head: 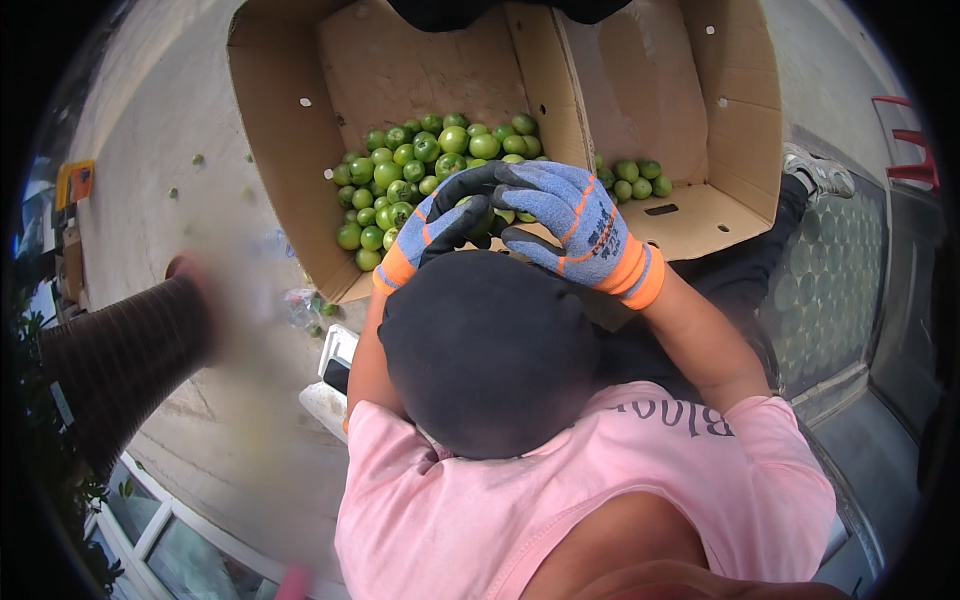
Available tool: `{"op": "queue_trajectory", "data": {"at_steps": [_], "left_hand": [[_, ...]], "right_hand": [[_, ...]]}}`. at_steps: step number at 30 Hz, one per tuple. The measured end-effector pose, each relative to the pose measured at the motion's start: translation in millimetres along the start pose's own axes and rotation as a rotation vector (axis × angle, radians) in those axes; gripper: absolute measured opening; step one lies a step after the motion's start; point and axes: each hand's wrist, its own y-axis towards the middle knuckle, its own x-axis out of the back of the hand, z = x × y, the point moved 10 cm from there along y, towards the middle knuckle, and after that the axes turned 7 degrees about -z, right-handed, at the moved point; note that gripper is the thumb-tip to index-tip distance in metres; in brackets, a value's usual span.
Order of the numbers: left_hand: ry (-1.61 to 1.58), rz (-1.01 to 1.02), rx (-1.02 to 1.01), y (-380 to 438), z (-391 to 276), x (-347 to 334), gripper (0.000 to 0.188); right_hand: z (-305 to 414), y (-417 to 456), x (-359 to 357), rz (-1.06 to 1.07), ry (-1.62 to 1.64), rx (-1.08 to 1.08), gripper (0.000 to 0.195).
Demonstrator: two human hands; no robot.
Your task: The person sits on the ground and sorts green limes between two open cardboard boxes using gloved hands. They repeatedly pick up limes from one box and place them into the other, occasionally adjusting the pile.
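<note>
Green tomatoes [388, 174] are heaped in the left part of a cardboard box. My left hand [450, 217], in a blue, black and orange work glove, curls over the near side of this heap. A green tomato [482, 223] shows between its black-coated fingers. Close against it is my right hand [574, 221], gloved alike, with bent fingers whose tips meet the left glove. Its palm side is hidden, so I cannot tell whether it grips anything. Just below both hands, a rounded dark cloth shape [487, 352] covers part of the box's near edge.
The cardboard box [277, 135] has a divider [559, 82]; several smaller green tomatoes [637, 180] lie right of it. A dark ribbed column-like object [127, 360] stands left. A phone [336, 375] rests on a white surface. Plastic litter [300, 307] and stray green fruits [197, 159] lie on the ground.
</note>
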Motion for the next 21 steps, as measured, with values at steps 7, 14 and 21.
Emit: {"op": "queue_trajectory", "data": {"at_steps": [7, 14, 21], "left_hand": [[0.204, -0.28, -0.101, -6, 34, 34, 0.048], [0.755, -0.568, -0.526, -28, 16, 73, 0.044], [0.854, -0.788, -0.482, -41, 24, 81, 0.041]], "right_hand": [[-129, -78, 76, -0.292, -0.097, -0.521, 0.043], [-197, -158, 99, -0.186, -0.307, -0.809, 0.045], [-235, -161, 33, 0.602, -0.469, -0.968, 0.05]]}}
